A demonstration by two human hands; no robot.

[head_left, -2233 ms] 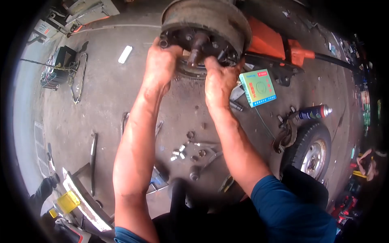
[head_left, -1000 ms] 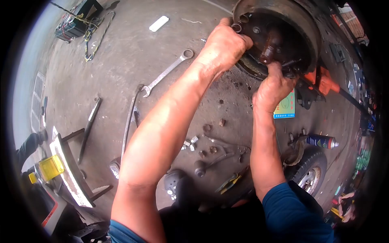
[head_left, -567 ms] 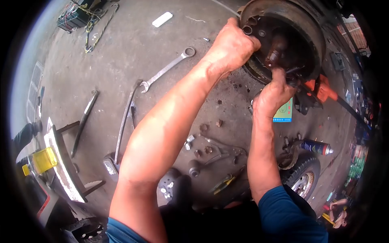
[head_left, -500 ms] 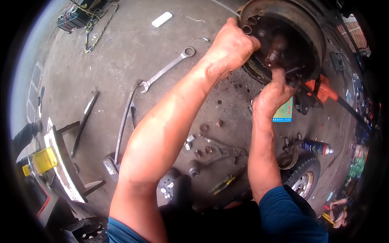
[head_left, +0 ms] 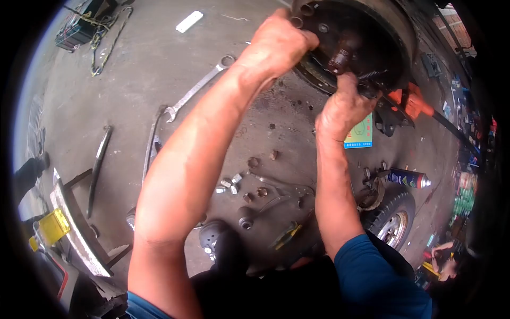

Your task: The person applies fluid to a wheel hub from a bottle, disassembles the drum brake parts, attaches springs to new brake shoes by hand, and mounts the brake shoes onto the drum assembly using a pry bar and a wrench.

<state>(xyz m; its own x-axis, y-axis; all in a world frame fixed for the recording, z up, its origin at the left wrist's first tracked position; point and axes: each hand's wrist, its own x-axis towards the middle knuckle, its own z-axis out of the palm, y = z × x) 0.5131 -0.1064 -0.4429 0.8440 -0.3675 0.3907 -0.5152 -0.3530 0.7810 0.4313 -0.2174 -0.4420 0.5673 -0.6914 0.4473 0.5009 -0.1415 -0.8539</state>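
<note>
“Sliding left and up across our view since the earlier frame, the drum [head_left: 366,34], left hand [head_left: 279,42], right hand [head_left: 345,109] and wrench [head_left: 197,89] all shift together; we judge that mainly the camera turned, and both hands keep their places.”

“Where do we find the drum?”

“Upper right, its open face toward us, its top cut off by the edge of our view. A box [head_left: 359,133] lies near the right hand; loose nuts [head_left: 235,179] sit lower down, on the floor [head_left: 154,58].”

“What does holding it well call for?”

“Even pressure from both hands, we judge, with wrists steady and thumbs clear of the spring [head_left: 373,74], which could pinch. Grimy metal may slip, so we favor a deep grip over fingertips alone.”

“And the fingers?”

“Left: curled together and clamped on the drum's left edge, beside a ring [head_left: 301,21]. Right: clamped at the lower edge, thumb pointing up just below the stub [head_left: 338,61]; whether they touch, we cannot tell. Most fingertips are hidden, so we cannot say how firm the squeeze is.”
</note>
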